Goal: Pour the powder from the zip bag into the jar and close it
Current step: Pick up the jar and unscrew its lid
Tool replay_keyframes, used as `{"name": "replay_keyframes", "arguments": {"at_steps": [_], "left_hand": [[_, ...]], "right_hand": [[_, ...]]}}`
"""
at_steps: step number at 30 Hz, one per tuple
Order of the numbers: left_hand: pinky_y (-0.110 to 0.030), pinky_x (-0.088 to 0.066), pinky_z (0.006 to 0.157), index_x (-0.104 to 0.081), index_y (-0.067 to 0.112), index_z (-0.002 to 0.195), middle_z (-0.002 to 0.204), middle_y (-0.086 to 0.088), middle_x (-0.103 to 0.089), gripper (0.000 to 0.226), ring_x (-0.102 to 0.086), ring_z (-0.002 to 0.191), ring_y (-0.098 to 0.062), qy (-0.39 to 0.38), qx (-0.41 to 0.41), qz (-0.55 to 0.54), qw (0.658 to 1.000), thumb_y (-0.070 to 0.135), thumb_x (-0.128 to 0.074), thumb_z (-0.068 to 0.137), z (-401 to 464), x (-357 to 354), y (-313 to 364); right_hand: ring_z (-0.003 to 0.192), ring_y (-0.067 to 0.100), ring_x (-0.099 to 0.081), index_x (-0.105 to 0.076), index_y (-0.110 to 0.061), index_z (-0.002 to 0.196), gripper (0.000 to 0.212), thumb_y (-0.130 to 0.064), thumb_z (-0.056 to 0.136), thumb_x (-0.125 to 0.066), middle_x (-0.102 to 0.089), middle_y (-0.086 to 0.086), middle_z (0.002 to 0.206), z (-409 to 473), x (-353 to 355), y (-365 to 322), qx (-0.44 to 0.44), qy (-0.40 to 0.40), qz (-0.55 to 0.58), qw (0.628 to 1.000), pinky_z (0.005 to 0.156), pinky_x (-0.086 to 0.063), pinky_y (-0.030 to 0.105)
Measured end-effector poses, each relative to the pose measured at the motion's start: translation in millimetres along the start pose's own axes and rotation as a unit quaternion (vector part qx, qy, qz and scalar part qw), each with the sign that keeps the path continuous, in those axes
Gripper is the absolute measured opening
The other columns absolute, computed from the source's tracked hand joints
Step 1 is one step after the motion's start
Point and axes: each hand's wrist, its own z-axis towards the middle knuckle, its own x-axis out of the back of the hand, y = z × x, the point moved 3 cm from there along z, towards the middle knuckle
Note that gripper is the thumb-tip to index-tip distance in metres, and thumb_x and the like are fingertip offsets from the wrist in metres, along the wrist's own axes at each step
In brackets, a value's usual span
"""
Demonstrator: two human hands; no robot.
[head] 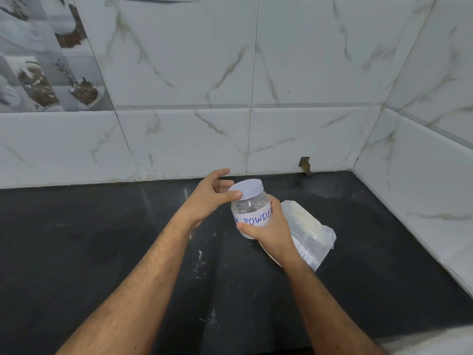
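Head view is showing the lid [247, 188] sitting on the jar [252, 212], so the step in hand looks like the closing twist. To do it well, the person is best keeping the jar upright and steady while turning the lid until it seats evenly all round, without tilting the powder inside. On the left, the left hand [210, 198] is reaching in with the forearm angled up from the lower left; its thumb is lying against the lid's rim and the other fingers are curving loosely behind it, half open rather than clamped. To its right, the right hand [268, 228] is wrapping the lower body of the jar from the side, thumb across the paper label, holding it lifted just above the dark counter [102, 239]. Further right, the zip bag [311, 231] is lying slack on the counter, partly hidden behind that wrist.
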Motion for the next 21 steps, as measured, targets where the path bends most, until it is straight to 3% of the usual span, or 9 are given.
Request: {"name": "replay_keyframes", "arguments": {"at_steps": [3,7,12,16,19,21], "left_hand": [[-0.020,-0.049,0.090,-0.042,0.029,0.146,0.138,0.000,-0.057,0.093,-0.059,0.119,-0.005,-0.025,-0.007,0.008,1.000,0.036,-0.085,0.064,0.5,-7.2,6.5],[-0.028,-0.054,0.096,-0.040,0.029,0.148,0.140,0.000,-0.056,0.100,-0.061,0.122,-0.012,-0.047,-0.011,0.004,0.999,0.043,-0.086,0.059,-0.5,-16.4,9.7],[-0.018,-0.048,0.088,-0.042,0.026,0.148,0.134,0.002,-0.063,0.089,-0.063,0.118,-0.009,-0.034,-0.002,0.013,0.999,0.034,-0.084,0.070,-2.0,-10.4,5.4],[-0.023,-0.048,0.095,-0.047,0.022,0.143,0.117,0.004,-0.071,0.071,-0.065,0.112,-0.010,0.003,-0.004,0.020,1.000,0.021,-0.082,0.081,0.2,-2.2,1.2],[-0.029,-0.047,0.102,-0.050,0.024,0.140,0.118,0.000,-0.066,0.070,-0.062,0.116,-0.014,0.029,-0.009,0.018,0.999,0.021,-0.084,0.079,2.8,-0.5,1.7],[-0.024,-0.047,0.097,-0.049,0.026,0.142,0.126,0.002,-0.060,0.074,-0.058,0.120,-0.011,0.016,-0.011,0.023,1.000,0.022,-0.085,0.077,4.6,-3.2,4.3]], "right_hand": [[0.111,0.012,-0.059,-0.038,-0.032,0.137,0.092,-0.034,0.061,-0.090,-0.056,-0.009,0.127,-4.0,-6.2,-2.3,0.006,-0.012,-0.017,1.000,0.092,-0.056,0.030],[0.110,0.011,-0.058,-0.038,-0.032,0.137,0.091,-0.033,0.064,-0.092,-0.054,-0.011,0.127,-5.6,-13.0,-1.4,0.014,-0.026,-0.032,0.999,0.094,-0.054,0.027],[0.106,0.007,-0.062,-0.040,-0.039,0.131,0.093,-0.045,0.052,-0.087,-0.058,-0.019,0.118,-1.9,-1.6,0.4,0.003,-0.006,-0.006,1.000,0.073,-0.053,0.014],[0.105,0.009,-0.062,-0.041,-0.038,0.132,0.097,-0.049,0.046,-0.085,-0.058,-0.019,0.118,1.3,5.4,1.3,-0.006,0.004,0.009,1.000,0.066,-0.056,0.015],[0.105,0.009,-0.063,-0.041,-0.038,0.132,0.097,-0.047,0.047,-0.086,-0.059,-0.020,0.117,1.0,3.3,1.3,-0.007,0.004,0.010,1.000,0.071,-0.058,0.017],[0.107,0.009,-0.062,-0.041,-0.037,0.134,0.098,-0.048,0.047,-0.086,-0.059,-0.017,0.120,-1.1,0.3,1.0,-0.006,-0.003,0.002,1.000,0.081,-0.059,0.023]]}}
